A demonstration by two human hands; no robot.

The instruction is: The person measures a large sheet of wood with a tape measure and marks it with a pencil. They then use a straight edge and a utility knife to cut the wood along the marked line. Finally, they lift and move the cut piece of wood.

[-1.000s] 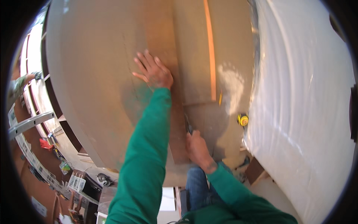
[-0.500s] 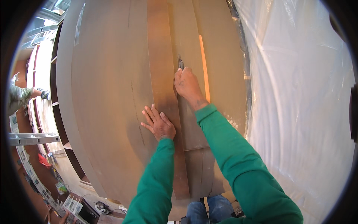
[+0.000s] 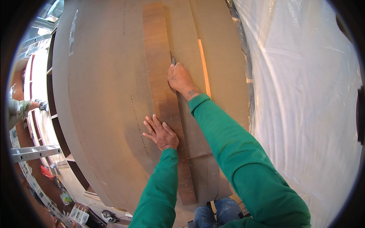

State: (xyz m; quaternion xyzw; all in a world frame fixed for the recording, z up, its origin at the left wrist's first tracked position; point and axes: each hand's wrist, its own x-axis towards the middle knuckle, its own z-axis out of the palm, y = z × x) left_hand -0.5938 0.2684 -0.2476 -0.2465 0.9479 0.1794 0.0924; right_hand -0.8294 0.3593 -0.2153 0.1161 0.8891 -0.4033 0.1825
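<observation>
A long brown wooden strip (image 3: 156, 49) lies lengthwise over the large grey-brown sheet (image 3: 102, 76). My left hand (image 3: 163, 135) rests flat with spread fingers, partly on the strip and partly on the sheet to its left. Farther up, my right hand (image 3: 180, 78) is closed around a slim utility knife (image 3: 173, 60). The knife's tip points away from me and sits beside the strip's right edge; most of its handle is hidden in my fist.
Translucent plastic sheeting (image 3: 296, 102) hangs along the right side. A narrow pale orange strip (image 3: 204, 68) shows right of my right hand. At left are an open-fronted shelf unit (image 3: 61, 129), a metal ladder (image 3: 36, 152) and another person's gloved hand (image 3: 42, 105).
My right hand and the knife have moved left, up against the wooden strip's edge. The view has shifted slightly, and my left hand stays flat on the strip.
</observation>
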